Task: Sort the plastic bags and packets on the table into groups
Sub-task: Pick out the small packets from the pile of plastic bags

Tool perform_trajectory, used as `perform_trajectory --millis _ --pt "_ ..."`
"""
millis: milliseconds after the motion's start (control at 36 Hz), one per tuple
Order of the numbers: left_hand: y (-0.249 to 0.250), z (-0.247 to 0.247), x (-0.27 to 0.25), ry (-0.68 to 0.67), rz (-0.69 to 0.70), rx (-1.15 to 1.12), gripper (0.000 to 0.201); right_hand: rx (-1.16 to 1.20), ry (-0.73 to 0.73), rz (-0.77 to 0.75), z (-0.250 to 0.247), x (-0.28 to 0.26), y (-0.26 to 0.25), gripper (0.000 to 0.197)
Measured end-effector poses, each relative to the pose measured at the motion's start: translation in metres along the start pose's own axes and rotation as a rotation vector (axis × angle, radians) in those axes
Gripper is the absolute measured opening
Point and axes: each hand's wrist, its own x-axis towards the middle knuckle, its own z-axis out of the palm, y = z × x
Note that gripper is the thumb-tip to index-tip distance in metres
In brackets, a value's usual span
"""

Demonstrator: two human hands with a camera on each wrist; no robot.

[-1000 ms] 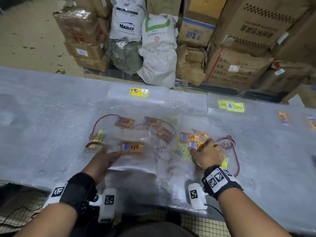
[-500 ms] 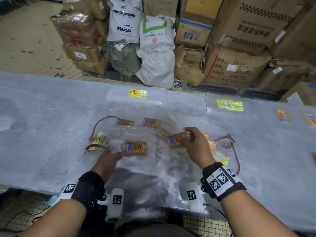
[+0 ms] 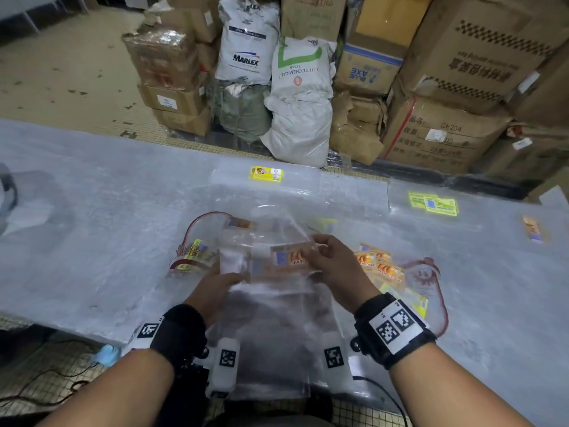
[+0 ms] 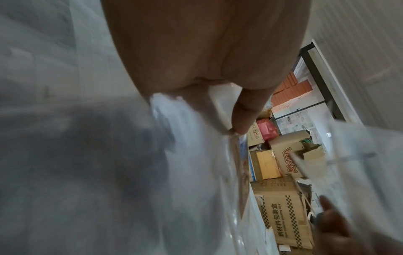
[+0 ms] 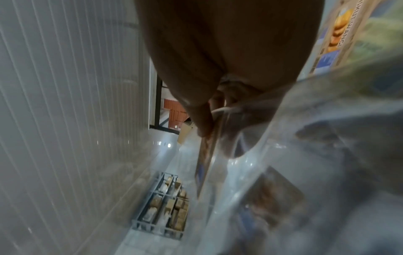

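My right hand (image 3: pixel 320 257) pinches a clear plastic bag with an orange-and-blue biscuit label (image 3: pixel 291 257) and holds it over a stack of like bags (image 3: pixel 271 303) at the table's near edge. My left hand (image 3: pixel 221 278) grips the left side of that stack, thumb on top; the left wrist view shows the thumb (image 4: pixel 244 110) pressed onto clear plastic (image 4: pixel 196 155). In the right wrist view the fingers (image 5: pixel 202 119) pinch the bag's edge. More orange-label bags (image 3: pixel 378 266) lie fanned out to the right. A red-printed bag (image 3: pixel 194 254) lies at the left.
Sorted groups lie farther back: a bag with a yellow label (image 3: pixel 266 174), a pair with yellow labels (image 3: pixel 432 203) and a single packet (image 3: pixel 532 229) at the right. The grey table (image 3: pixel 92 226) ends close to me. Cardboard boxes (image 3: pixel 446 87) and sacks (image 3: pixel 295 97) stand behind it.
My right hand picked an orange-label bag out of the pile on the right and carried it left over the stack. The left hand stayed on the stack, shifting slightly right.
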Motion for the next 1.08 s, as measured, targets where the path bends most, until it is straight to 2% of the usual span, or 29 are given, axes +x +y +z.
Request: perform_trajectory --millis 28,111,139,194,222,278,361,444,556,583,639,667,694,778,889,1000,1028,1083 --pt "0.002 0.001 -0.001 -0.026 0.004 -0.013 0.106 -0.033 0.031 -0.009 0.003 0.002 0.002 0.017" --pt "0.005 0.002 -0.006 -0.054 0.015 -0.032 0.071 -0.180 0.107 -0.037 0.011 0.007 0.011 0.019" --pt "0.005 0.001 -0.006 -0.032 0.014 -0.040 0.078 -0.228 0.127 -0.044 0.014 0.009 0.014 0.022" --pt "-0.003 -0.004 0.004 -0.014 0.012 -0.067 0.110 -0.326 0.158 -0.040 0.018 0.012 0.019 0.036" --pt "-0.010 -0.009 0.012 -0.021 0.018 -0.063 0.115 -0.363 0.169 -0.041 0.020 0.013 0.021 0.042" --pt "0.001 -0.001 -0.002 -0.033 0.040 -0.054 0.112 -0.406 0.176 -0.050 0.024 0.015 0.026 0.050" --pt "0.011 0.012 -0.015 -0.075 0.155 0.012 0.096 -0.467 0.186 -0.067 0.031 0.020 0.030 0.054" --pt "0.010 0.009 -0.010 -0.058 0.149 0.026 0.075 -0.490 0.197 -0.060 0.038 0.023 0.031 0.057" --pt "0.010 -0.002 -0.007 0.011 0.122 0.091 0.077 -0.547 0.226 -0.078 0.038 0.027 0.029 0.050" --pt "0.012 -0.002 -0.009 0.025 0.124 0.100 0.069 -0.572 0.236 -0.070 0.037 0.029 0.029 0.048" --pt "0.017 -0.004 -0.014 0.048 0.129 0.106 0.030 -0.669 0.270 -0.041 0.034 0.035 0.030 0.047" --pt "0.018 -0.008 -0.013 0.047 0.129 0.111 0.018 -0.727 0.288 -0.023 0.032 0.038 0.031 0.049" --pt "0.020 -0.011 -0.014 0.045 0.133 0.123 0.016 -0.782 0.296 0.010 0.031 0.040 0.032 0.051" --pt "0.023 -0.026 -0.013 0.092 0.131 0.153 0.017 -0.956 0.259 0.115 0.030 0.043 0.034 0.060" --pt "0.031 -0.043 -0.013 0.154 0.098 0.144 0.011 -1.179 0.203 0.151 0.031 0.046 0.038 0.064" --pt "0.029 -0.070 -0.004 0.229 0.063 0.179 0.067 -1.338 0.171 0.098 0.036 0.050 0.041 0.070" --pt "0.028 -0.076 -0.002 0.239 0.062 0.183 0.065 -1.374 0.175 0.079 0.037 0.051 0.043 0.072" --pt "0.033 -0.082 -0.005 0.267 0.043 0.171 0.038 -1.430 0.192 0.046 0.038 0.054 0.047 0.076"
